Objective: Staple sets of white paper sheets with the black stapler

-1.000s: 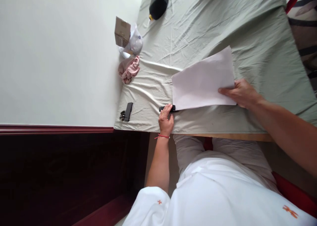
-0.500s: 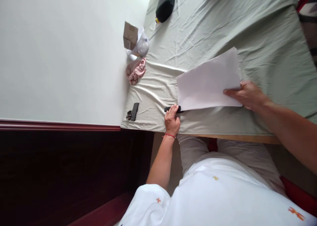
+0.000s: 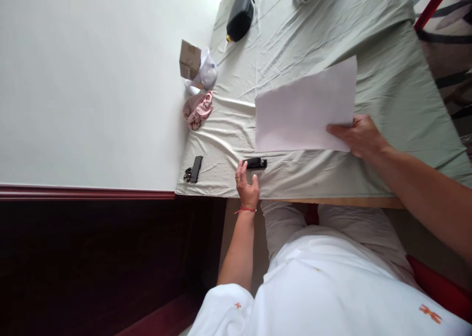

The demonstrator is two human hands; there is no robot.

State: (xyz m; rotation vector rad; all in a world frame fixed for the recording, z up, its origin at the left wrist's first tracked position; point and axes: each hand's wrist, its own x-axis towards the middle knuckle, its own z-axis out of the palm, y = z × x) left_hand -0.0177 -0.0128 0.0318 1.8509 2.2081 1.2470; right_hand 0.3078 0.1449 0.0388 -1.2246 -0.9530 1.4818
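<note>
right hand [image 3: 359, 135] pinches smooth white paper [image 3: 304, 111]; left hand [image 3: 247, 184] spread, seemingly beside boxy black stapler [image 3: 256, 163].

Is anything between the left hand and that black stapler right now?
Nothing visible. The left hand hovers open just short of the stapler, with only bare green cloth between them. The paper, held by the right hand, lies apart from it.

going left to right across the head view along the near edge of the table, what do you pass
Small black clip-like object → left hand → black stapler → white paper → right hand, which grips the paper's right edge.
</note>
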